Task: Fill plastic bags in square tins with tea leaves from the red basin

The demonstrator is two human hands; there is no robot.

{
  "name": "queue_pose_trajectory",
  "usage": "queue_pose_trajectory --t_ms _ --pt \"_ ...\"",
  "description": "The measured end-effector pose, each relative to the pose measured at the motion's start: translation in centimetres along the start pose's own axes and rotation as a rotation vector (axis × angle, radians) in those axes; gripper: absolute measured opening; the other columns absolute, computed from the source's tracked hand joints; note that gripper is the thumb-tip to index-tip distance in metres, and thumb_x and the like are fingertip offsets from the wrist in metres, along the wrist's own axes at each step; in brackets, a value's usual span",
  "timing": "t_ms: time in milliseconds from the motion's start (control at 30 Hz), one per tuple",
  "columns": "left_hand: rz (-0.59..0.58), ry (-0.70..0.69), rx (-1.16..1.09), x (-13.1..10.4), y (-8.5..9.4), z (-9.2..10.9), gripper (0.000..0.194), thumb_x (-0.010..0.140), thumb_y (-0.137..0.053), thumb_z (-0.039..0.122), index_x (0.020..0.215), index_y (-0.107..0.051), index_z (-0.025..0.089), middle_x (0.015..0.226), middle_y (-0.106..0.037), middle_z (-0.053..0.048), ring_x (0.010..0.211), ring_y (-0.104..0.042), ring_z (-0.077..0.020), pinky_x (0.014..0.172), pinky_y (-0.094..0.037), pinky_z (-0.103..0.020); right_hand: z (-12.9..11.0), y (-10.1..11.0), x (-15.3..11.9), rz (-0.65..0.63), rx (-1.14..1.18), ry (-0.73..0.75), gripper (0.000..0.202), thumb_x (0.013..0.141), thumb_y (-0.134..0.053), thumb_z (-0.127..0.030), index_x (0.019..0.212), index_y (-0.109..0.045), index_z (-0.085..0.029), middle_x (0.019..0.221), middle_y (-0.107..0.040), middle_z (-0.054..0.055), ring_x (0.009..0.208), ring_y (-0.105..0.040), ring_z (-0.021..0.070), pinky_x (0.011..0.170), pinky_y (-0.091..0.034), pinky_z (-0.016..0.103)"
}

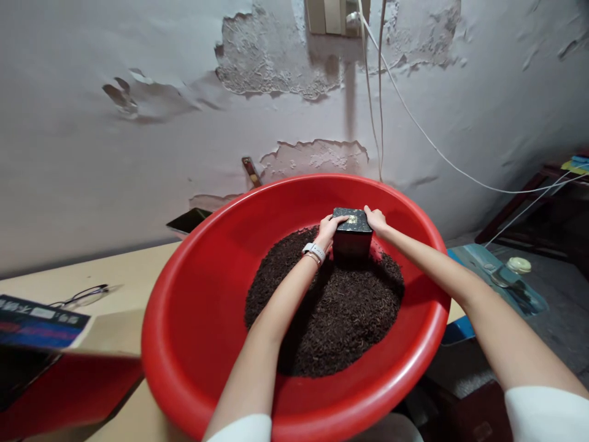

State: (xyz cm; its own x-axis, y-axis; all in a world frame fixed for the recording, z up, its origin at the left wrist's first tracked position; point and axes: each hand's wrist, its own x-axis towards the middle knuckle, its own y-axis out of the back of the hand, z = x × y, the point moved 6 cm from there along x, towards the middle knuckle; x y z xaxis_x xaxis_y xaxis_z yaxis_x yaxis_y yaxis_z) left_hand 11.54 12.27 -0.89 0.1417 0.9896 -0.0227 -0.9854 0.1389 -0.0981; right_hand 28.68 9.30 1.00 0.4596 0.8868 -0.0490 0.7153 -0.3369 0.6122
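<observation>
A large red plastic tub (197, 307) holds a wide heap of dark, loose bits that look like dried tea leaves (340, 319). Toward the tub's far side, a black square box (352, 245) with a worn, scuffed top stands on or in the heap; its lower edge is hard to make out. My left hand (327, 231), with a white-banded watch (313, 250) on the wrist, grips the box's left side, fingers reaching onto the top. On the opposite side, my right hand (376, 220) clasps the upper right edge. Both hands are closed on the box.
The tub rests on a pale table (133, 270). Eyeglasses (85, 296) and a dark printed carton (41, 325) lie to its left. White cables (427, 138) hang along the peeling wall behind. At right, a blue-green surface (478, 258) holds a small pale round item (518, 265).
</observation>
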Motion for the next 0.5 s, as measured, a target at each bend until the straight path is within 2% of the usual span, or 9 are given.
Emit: queue_pose_trajectory --t_ms 133,233,400,500 --pt "0.153 0.019 0.074 0.9 0.6 -0.2 0.025 0.057 -0.077 0.033 0.073 -0.067 0.015 0.086 -0.072 -0.006 0.080 -0.066 -0.0195 0.068 -0.049 -0.026 0.0 0.0 0.2 0.041 -0.025 0.007 0.043 0.094 -0.033 -0.045 0.098 -0.063 -0.015 0.112 -0.065 0.019 0.111 -0.058 0.0306 0.092 -0.043 0.038" --pt "0.238 0.042 0.153 1.7 1.4 0.0 0.024 0.056 -0.078 0.036 0.066 -0.066 0.017 0.081 -0.072 -0.004 0.082 -0.066 -0.0220 0.066 -0.048 -0.028 -0.3 0.3 0.3 0.056 -0.047 0.038 0.038 0.094 -0.033 -0.043 0.096 -0.061 -0.017 0.111 -0.065 0.017 0.112 -0.056 0.0299 0.093 -0.042 0.038" --pt "0.323 0.070 0.305 2.7 3.0 0.4 0.029 0.055 -0.078 0.044 0.066 -0.067 0.020 0.081 -0.072 -0.007 0.086 -0.066 -0.0269 0.070 -0.048 -0.033 -0.5 0.2 0.4 0.046 -0.080 0.088 0.032 0.094 -0.034 -0.040 0.093 -0.059 -0.020 0.105 -0.066 0.015 0.102 -0.059 0.0276 0.087 -0.044 0.037" --pt "0.297 0.059 0.384 3.0 3.1 0.6 0.032 0.058 -0.075 0.048 0.070 -0.068 0.019 0.074 -0.070 -0.007 0.081 -0.067 -0.0255 0.067 -0.048 -0.033 -0.6 0.1 0.4 0.039 -0.105 0.120 0.031 0.094 -0.033 -0.038 0.093 -0.058 -0.019 0.105 -0.066 0.015 0.100 -0.059 0.0269 0.084 -0.045 0.036"
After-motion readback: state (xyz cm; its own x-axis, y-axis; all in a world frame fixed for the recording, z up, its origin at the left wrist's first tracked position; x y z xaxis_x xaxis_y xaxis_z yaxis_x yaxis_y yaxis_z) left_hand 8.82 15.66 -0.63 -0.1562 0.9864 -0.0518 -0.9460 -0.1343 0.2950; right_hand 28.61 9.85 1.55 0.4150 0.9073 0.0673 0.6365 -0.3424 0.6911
